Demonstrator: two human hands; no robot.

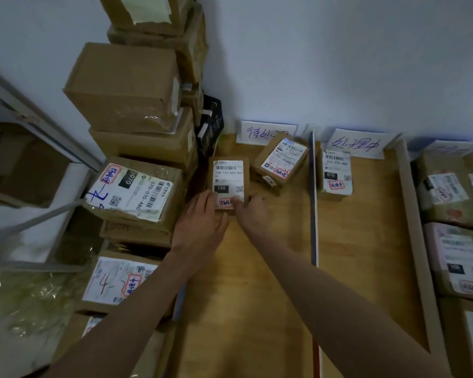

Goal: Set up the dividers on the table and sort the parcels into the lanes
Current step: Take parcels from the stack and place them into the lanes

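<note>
Off beyond the left hand, a tall stack of boxes (137, 110) rises against the wall, with more labelled ones (135, 190) piled lower down, all outside the lanes and, by my reckoning, waiting their turn. Now to the action: the left hand (200, 223) lies at the near left corner of a small parcel (229, 182), fingers fairly straight against it, while the right hand (253, 211) meets the near right corner, thumb on top by the red stamp. Whether the right fingers curl under the edge I cannot quite tell; the picture is soft there. The parcel sits flat on the table (257, 296) in the first lane, under the handwritten sign (265, 132) at the wall.

Just past the right hand, a second parcel (280, 162) rests askew in that same lane. Further right stands the thin divider (314, 200), upright and running front to back. Beyond it, one parcel (335, 174) sits in the middle lane below its own sign (357, 143). Then the cardboard divider (413, 227), and well to the right several parcels (453, 263) fill the last lane.

So: dividers look placed, sorting well begun, plenty of boxes left.
</note>
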